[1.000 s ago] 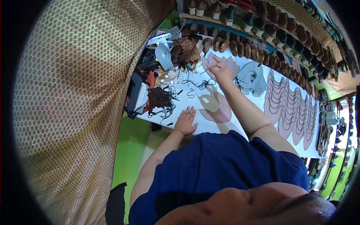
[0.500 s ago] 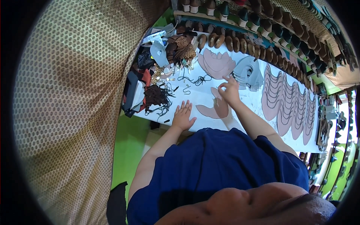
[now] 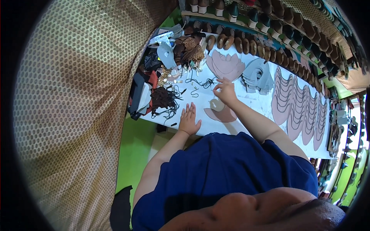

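My left hand [image 3: 189,121] lies flat near the front edge of the white table [image 3: 206,125], fingers stretched out and holding nothing. Over the table's middle, my right hand [image 3: 226,93] is raised with thumb and forefinger pinched together and other fingers extended; anything between the tips is too small to make out. Below it lies a curved pinkish-brown cut piece [image 3: 220,115], partly darkened by shadow. Beyond the right hand sits a fanned group of pinkish cut pieces [image 3: 227,66]. Black cords [image 3: 208,82] lie just left of its fingertips.
Grey cut pieces [image 3: 256,75] and overlapping rows of pinkish pieces [image 3: 283,106] spread to the right. Dark cords [image 3: 163,99], gold-coloured bits [image 3: 165,78] and brown material [image 3: 189,50] crowd the left. Shoes stand on the back shelf [image 3: 239,22]; a patterned curtain [image 3: 77,96] hangs at left.
My right hand has moved left, away from the fanned pieces and toward the black cords. My left hand stays flat on the table. The view has shifted slightly.
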### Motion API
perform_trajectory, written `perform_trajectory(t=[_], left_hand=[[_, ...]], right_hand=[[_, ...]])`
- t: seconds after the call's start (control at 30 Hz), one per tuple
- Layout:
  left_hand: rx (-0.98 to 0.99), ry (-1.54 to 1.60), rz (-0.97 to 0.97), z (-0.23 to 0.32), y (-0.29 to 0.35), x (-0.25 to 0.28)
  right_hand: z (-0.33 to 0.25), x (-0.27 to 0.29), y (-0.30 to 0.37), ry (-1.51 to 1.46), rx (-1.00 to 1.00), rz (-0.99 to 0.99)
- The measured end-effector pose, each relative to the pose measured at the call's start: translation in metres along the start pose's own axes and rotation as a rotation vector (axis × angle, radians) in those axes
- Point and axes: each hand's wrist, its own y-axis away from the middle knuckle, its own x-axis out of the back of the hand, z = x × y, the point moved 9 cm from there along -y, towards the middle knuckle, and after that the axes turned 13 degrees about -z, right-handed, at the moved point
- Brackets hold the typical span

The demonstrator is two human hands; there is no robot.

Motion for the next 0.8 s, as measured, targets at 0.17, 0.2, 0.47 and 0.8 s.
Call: perform_trajectory(t=[0.17, 0.2, 0.47, 0.8], left_hand=[[-0.007, -0.060, 0.084, 0.001, 0.003, 0.004], [-0.001, -0.059, 0.085, 0.000, 0.004, 0.005], [-0.005, -0.036, 0.066, 0.001, 0.004, 0.006], [-0.011, -0.068, 0.029, 0.002, 0.002, 0.005]], right_hand=[[-0.036, -0.073, -0.013, 0.216, 0.010, -0.275], [-0.044, -0.088, -0.014, 0.258, 0.062, -0.341], [-0.022, -0.083, -0.059, 0.291, -0.043, -0.170], [0.000, -0.078, -0.085, 0.443, -0.057, -0.165]])
